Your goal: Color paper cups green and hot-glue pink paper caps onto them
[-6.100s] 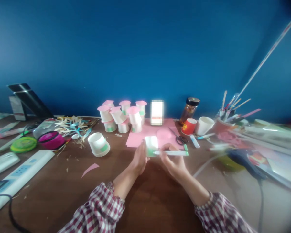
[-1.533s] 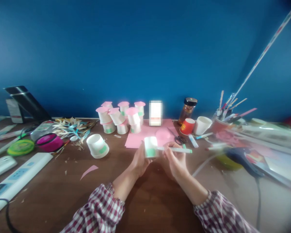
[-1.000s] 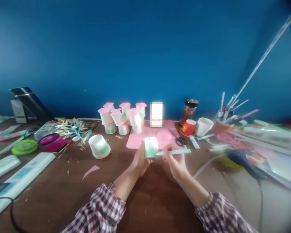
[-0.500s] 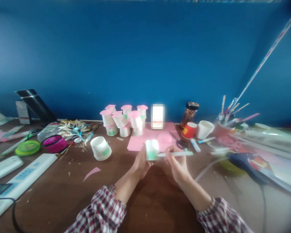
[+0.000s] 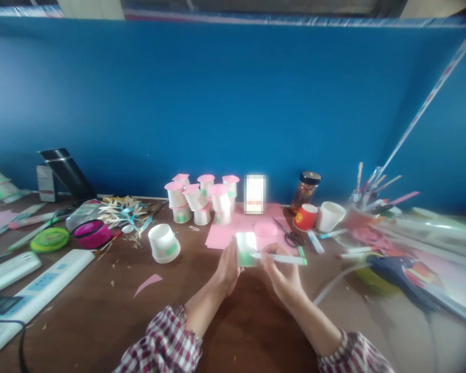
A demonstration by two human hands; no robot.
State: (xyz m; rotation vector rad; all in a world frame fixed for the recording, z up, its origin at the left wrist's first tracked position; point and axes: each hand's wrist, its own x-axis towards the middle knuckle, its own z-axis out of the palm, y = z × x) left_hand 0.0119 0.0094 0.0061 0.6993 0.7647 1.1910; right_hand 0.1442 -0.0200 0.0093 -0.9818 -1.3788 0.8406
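Observation:
My left hand [image 5: 227, 267] is wrapped round a small white paper cup [image 5: 246, 246] with a green patch on its side, held just above the brown table. My right hand [image 5: 281, 274] pinches a white marker with a green end [image 5: 281, 258], and its tip touches the cup's green patch. Behind the cup lie a pink sheet [image 5: 225, 233] and a pink paper disc [image 5: 265, 228]. Further back stands a cluster of white cups with pink lids [image 5: 202, 197].
An upturned white cup [image 5: 163, 242] sits to the left. Scissors [image 5: 291, 235], a red cup [image 5: 305, 216], a white cup [image 5: 330, 215] and a jar [image 5: 305, 191] lie to the right. Power strips [image 5: 34, 285] fill the left edge; a glue gun [image 5: 399, 269] lies right.
The view has tilted upward, so everything sits lower in the picture. Both hands stay on the cup and marker, with the marker tip shifting slightly over the green patch.

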